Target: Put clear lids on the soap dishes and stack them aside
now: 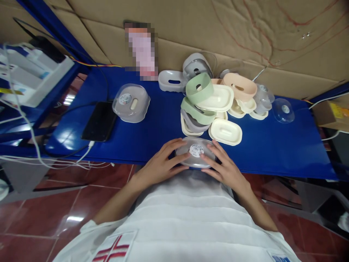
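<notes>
A grey container (195,161) with a clear lid is framed by 2 bare hands at the near edge of a blue table (275,153). Its left side is covered by the left hand (163,160), which is spread, with fingertips laid on the lid. Its right side is covered by the right hand (226,167), likewise spread, with fingers fanned toward a round label (196,150) on top. Whether the grey container is lifted or rested on the table cannot be told.

Just beyond the grey container, a loose pile (197,112) is formed by green, grey and cream pieces, topped by a tilted green ring (205,92). Beyond it and slightly right, a cream dish (225,131) is laid; farther beyond, a peach ring (247,90) is propped on cream pieces. Well to its right, a clear cover (283,110) is placed. Beyond it to the left, another lidded container (131,112) is set beside a black phone (99,121), at whose near end a white plug (91,143) is seen.
</notes>
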Action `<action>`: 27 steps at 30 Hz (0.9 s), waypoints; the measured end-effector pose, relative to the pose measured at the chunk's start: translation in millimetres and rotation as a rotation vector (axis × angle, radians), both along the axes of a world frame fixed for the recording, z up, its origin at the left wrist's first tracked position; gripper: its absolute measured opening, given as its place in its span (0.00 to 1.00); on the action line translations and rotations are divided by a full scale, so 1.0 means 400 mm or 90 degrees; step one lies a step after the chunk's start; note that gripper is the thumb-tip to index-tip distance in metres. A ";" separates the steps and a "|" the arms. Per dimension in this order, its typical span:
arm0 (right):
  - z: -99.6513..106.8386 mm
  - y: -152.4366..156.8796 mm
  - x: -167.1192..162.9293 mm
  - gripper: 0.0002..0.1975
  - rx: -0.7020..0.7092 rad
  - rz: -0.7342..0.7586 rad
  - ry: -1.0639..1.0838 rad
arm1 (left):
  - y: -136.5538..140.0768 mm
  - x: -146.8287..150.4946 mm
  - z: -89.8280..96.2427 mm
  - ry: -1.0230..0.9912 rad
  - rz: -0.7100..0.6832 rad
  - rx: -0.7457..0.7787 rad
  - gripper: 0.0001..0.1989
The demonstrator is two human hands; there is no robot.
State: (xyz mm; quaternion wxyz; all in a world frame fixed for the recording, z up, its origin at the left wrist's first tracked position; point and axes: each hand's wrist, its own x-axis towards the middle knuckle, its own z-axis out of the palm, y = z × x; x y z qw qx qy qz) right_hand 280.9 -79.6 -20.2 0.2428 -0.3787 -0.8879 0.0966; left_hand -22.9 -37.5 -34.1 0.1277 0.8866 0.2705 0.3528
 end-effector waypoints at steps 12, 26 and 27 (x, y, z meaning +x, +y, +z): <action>0.002 -0.008 -0.017 0.43 0.010 0.009 -0.015 | 0.008 -0.020 0.009 -0.049 -0.010 -0.070 0.23; 0.006 0.019 0.040 0.43 0.042 -0.130 -0.041 | -0.003 -0.121 0.029 0.051 0.163 0.036 0.22; 0.007 0.023 0.057 0.41 0.049 -0.179 -0.040 | -0.004 -0.139 0.028 0.066 0.209 0.052 0.22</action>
